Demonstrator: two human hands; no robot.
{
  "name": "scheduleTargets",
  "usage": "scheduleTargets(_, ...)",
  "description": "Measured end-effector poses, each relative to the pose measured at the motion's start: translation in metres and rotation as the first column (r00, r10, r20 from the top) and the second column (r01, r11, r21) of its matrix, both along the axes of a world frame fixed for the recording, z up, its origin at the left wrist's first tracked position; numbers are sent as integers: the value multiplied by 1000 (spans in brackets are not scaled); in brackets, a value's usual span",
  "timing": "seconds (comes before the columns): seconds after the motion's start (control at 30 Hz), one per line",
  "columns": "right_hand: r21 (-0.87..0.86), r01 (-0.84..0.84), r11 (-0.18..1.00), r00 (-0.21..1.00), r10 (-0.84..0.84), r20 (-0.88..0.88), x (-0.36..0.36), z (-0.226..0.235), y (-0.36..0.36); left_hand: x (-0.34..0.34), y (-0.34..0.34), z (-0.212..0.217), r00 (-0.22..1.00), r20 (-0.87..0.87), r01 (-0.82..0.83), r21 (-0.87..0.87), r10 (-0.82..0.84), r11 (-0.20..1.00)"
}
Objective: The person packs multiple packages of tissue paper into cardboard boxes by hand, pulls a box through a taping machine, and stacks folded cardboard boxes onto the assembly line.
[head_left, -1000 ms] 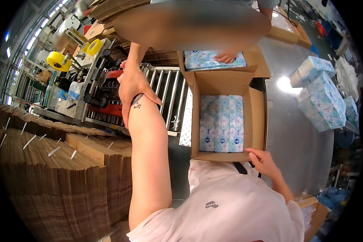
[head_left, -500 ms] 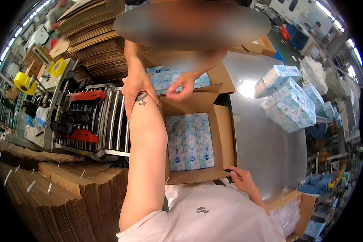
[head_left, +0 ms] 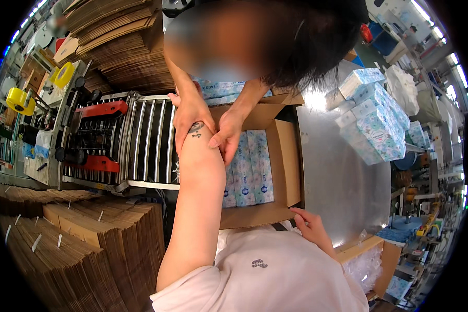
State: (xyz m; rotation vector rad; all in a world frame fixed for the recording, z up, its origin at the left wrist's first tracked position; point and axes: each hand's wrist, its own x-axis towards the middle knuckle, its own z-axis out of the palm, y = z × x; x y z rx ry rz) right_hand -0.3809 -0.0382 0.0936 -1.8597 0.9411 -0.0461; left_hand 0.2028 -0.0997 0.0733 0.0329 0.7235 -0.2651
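My left arm reaches forward along the left side of an open cardboard box (head_left: 285, 156). The co-worker's two hands (head_left: 229, 130) are around my tattooed forearm. Most of my left hand (head_left: 174, 98) is hidden behind them; only what look like fingertips show, so its grip cannot be seen. My right hand (head_left: 311, 224) rests at the box's near right corner, fingertips touching the flap edge, fingers loosely apart. Inside the box stand blue-and-white patterned soft packs (head_left: 252, 171), side by side. Beyond it, another carton holds similar packs (head_left: 221, 89), partly covered by the co-worker's arms.
Left of the box runs a roller conveyor (head_left: 151, 140) with a red-and-black machine (head_left: 101, 106). Flattened cartons (head_left: 83, 244) stand near left; more are stacked (head_left: 125, 57) far left. A metal table (head_left: 343, 192) lies right, with wrapped packs (head_left: 377, 125) at its far edge.
The co-worker leans further in, and the co-worker's free hand has come from above the box onto my left forearm. My left arm has shifted slightly right. My right hand stays at the corner.
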Motion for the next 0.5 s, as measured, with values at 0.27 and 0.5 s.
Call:
scheduleTargets(0.27,1,-36,999,999,36,7,-7,1,5,-16,6,-24,999,-21,46,26,-46,999)
scheduleTargets(0.5,-26,-60,998,998,60,11,-13,-1,7,-26,15,-48,996,-35,79,52,-77,996)
